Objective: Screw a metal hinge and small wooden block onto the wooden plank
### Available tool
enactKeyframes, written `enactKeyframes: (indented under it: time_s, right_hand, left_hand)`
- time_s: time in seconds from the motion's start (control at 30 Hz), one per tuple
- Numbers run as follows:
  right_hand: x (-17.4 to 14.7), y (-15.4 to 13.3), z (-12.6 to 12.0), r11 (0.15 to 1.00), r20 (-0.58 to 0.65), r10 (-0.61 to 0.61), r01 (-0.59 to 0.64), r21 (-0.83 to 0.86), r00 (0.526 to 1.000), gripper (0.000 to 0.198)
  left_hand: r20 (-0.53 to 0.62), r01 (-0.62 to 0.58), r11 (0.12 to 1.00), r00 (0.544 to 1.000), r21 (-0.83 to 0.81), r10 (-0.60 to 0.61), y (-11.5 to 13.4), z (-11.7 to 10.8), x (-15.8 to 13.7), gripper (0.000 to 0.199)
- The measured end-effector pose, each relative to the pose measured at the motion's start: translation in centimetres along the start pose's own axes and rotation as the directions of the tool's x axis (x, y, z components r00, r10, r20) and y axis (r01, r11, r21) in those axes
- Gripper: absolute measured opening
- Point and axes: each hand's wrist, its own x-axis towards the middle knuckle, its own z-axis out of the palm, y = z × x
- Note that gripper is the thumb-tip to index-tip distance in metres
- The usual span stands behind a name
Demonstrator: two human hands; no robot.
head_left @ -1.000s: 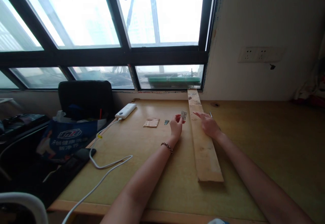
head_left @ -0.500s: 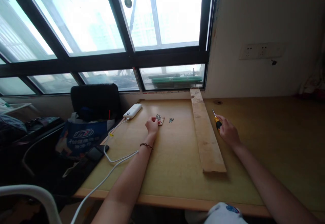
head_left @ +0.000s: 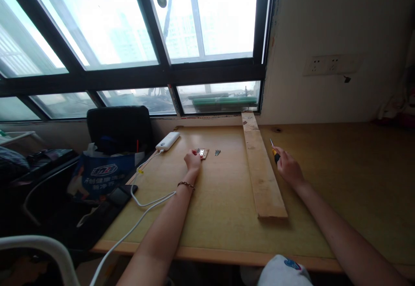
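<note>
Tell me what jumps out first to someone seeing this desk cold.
A long wooden plank lies on the desk, running from the window toward the near edge. To its right, the right hand grips a screwdriver; to its left, the left hand rests at a small wooden piece with a metal hinge, a few screws beside it. A white power bank with its cable sits further left.

The blue bag [head_left: 97,175] beside the left edge of the bench [head_left: 324,216] carries a white logo band with slanted letters and lines of smaller white characters beneath; none of it is sharp enough to read. A round blue badge on the white cloth [head_left: 285,271] at the bench's near edge is likewise too blurred to make out
</note>
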Motion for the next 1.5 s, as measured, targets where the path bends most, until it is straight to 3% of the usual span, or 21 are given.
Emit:
enactKeyframes:
  time_s: [0.4,0.57,0.77,0.9,1.0,1.13,1.2,1.33,1.4,1.5]
  right_hand:
    - [-0.1,0.3,0.5,0.996,0.087,0.084,-0.080,-0.050,0.993,0.045]
    - [-0.2,0.6,0.9,0.976,0.152,0.181,-0.158,-0.151,0.972,0.039]
    - [-0.2,0.9,1.0,0.926,0.135,0.319,-0.278,-0.256,0.938,0.041]
    - [-0.4,1.5,1.7,0.921,0.106,0.330,-0.296,-0.252,0.938,0.036]
    - [-0.5,1.9,2.4,0.922,0.013,0.357,-0.350,-0.168,0.934,0.029]
    - [-0.2,1.3,2.6,0.815,-0.084,0.577,-0.567,0.123,0.812,0.031]
    - [0.0,0.1,2.2,0.788,-0.119,0.594,-0.546,0.285,0.796,0.031]
    - [0.0,-4.4,0.7,0.839,-0.150,0.394,-0.288,0.463,0.907,0.026]
    - [-0.6,-7.0,0.1,0.839,-0.070,0.283,-0.211,0.502,0.957,0.026]
    - [-1.7,-10.2,-0.7,0.846,0.038,0.116,-0.119,0.519,0.992,0.027]
  left_hand:
    - [-0.003,0.051,0.998,0.999,-0.029,-0.051,0.1,-0.1,0.1,0.025]
    - [-0.037,-0.167,0.985,0.985,0.039,0.169,1.2,-0.6,-1.3,0.021]
    - [0.083,-0.506,0.862,0.858,-0.035,0.507,5.1,0.3,-6.0,0.018]
    - [0.208,-0.591,0.786,0.758,-0.184,0.618,7.3,0.8,-9.9,0.017]
    - [0.296,-0.606,0.748,0.687,-0.271,0.664,8.5,0.6,-12.2,0.018]
    - [0.328,-0.546,0.751,0.679,-0.372,0.656,9.6,0.3,-14.2,0.019]
    - [0.345,-0.477,0.761,0.693,-0.440,0.633,10.0,0.3,-15.0,0.019]
    - [0.428,-0.286,0.790,0.715,-0.543,0.553,10.7,0.3,-16.3,0.022]
    - [0.483,-0.177,0.793,0.709,-0.583,0.514,11.1,0.3,-16.9,0.026]
    - [0.550,-0.015,0.756,0.678,-0.654,0.489,11.7,0.1,-17.6,0.030]
